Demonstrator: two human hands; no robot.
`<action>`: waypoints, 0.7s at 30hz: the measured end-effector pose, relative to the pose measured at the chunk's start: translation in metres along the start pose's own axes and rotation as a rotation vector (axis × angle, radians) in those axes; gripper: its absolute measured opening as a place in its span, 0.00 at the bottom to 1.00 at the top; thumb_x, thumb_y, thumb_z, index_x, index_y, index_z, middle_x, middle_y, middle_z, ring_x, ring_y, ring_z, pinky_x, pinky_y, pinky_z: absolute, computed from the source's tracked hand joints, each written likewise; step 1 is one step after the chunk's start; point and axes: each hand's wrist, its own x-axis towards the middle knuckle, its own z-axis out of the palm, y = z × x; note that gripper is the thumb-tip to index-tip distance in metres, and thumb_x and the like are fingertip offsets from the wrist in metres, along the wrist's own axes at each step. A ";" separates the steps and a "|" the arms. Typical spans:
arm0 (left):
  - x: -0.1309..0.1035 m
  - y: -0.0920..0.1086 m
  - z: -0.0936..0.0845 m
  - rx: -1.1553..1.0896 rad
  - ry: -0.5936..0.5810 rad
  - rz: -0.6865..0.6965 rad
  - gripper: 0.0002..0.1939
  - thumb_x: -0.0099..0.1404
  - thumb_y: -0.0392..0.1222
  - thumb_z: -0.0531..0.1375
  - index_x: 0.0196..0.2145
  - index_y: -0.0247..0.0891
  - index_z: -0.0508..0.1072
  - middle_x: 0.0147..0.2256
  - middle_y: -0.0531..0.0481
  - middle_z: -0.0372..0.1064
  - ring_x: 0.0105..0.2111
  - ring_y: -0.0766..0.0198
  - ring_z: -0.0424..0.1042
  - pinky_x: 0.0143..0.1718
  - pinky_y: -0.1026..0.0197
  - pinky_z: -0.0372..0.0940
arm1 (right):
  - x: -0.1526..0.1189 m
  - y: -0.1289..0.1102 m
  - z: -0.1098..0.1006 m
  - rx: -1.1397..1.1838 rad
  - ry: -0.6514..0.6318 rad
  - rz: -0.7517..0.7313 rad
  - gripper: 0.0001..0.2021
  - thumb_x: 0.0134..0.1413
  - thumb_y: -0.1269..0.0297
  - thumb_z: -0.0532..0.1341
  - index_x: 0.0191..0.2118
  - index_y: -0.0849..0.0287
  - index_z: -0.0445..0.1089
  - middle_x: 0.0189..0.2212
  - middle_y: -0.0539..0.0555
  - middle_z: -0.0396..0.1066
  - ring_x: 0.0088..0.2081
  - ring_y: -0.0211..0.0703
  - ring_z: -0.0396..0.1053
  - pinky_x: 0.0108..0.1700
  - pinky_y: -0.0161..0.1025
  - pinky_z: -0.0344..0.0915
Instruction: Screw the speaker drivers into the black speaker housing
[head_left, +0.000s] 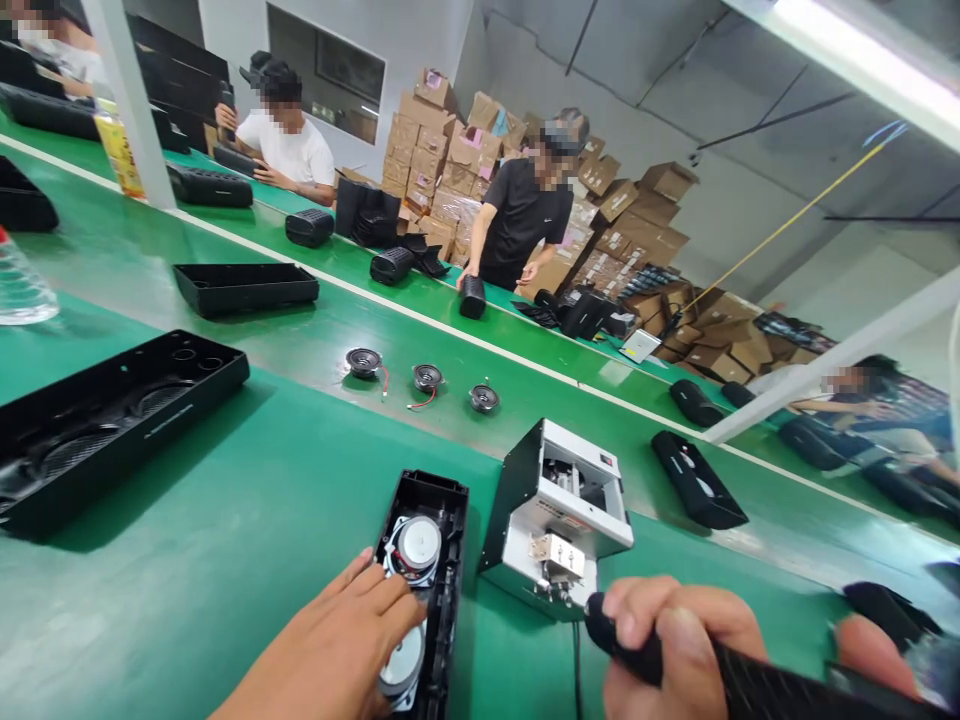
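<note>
Head view: left hand [352, 640] lies flat, covering the speaker housing [431, 560]'s near end, its length running away from the worktop's near edge; right hand [675, 640] grips an electric screwdriver [750, 680], tip hidden.

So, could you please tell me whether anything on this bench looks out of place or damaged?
Nothing looks damaged or spilled. The left hand rests on the open speaker housing, beside its drivers; the right hand grips a black tool handle. Three loose speaker drivers lie apart on the green belt, wires trailing.
</note>
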 end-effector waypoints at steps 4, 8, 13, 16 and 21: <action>0.002 -0.005 0.004 0.017 0.046 0.034 0.38 0.52 0.26 0.60 0.60 0.46 0.81 0.65 0.53 0.75 0.70 0.49 0.69 0.82 0.34 0.44 | 0.002 0.009 0.011 -0.203 0.155 0.001 0.43 0.69 0.72 0.67 0.80 0.58 0.42 0.29 0.44 0.66 0.29 0.32 0.69 0.42 0.36 0.74; 0.002 0.002 -0.003 0.062 -0.016 -0.007 0.39 0.53 0.27 0.60 0.62 0.44 0.81 0.67 0.50 0.74 0.72 0.46 0.67 0.82 0.33 0.45 | -0.002 0.017 0.007 -0.220 0.067 0.082 0.33 0.69 0.68 0.68 0.71 0.61 0.52 0.28 0.45 0.66 0.27 0.32 0.70 0.37 0.33 0.73; -0.004 0.012 -0.015 0.039 0.032 -0.030 0.35 0.55 0.28 0.61 0.59 0.45 0.83 0.67 0.50 0.74 0.71 0.47 0.69 0.81 0.37 0.50 | -0.009 0.022 0.005 -0.214 0.087 0.237 0.32 0.67 0.61 0.71 0.66 0.60 0.54 0.27 0.46 0.66 0.25 0.34 0.69 0.35 0.33 0.71; -0.004 0.007 -0.010 0.008 0.029 -0.022 0.36 0.54 0.29 0.60 0.60 0.44 0.82 0.69 0.48 0.72 0.72 0.47 0.68 0.82 0.38 0.46 | -0.014 0.020 -0.001 -0.176 -0.003 0.365 0.39 0.66 0.59 0.72 0.72 0.59 0.51 0.26 0.45 0.64 0.23 0.35 0.66 0.29 0.33 0.71; -0.002 -0.003 0.007 -0.029 0.080 0.053 0.33 0.55 0.28 0.62 0.58 0.44 0.81 0.62 0.48 0.77 0.68 0.51 0.71 0.82 0.41 0.45 | -0.015 0.002 -0.014 0.227 -0.429 0.182 0.17 0.75 0.80 0.47 0.60 0.56 0.61 0.24 0.44 0.58 0.23 0.30 0.65 0.29 0.29 0.71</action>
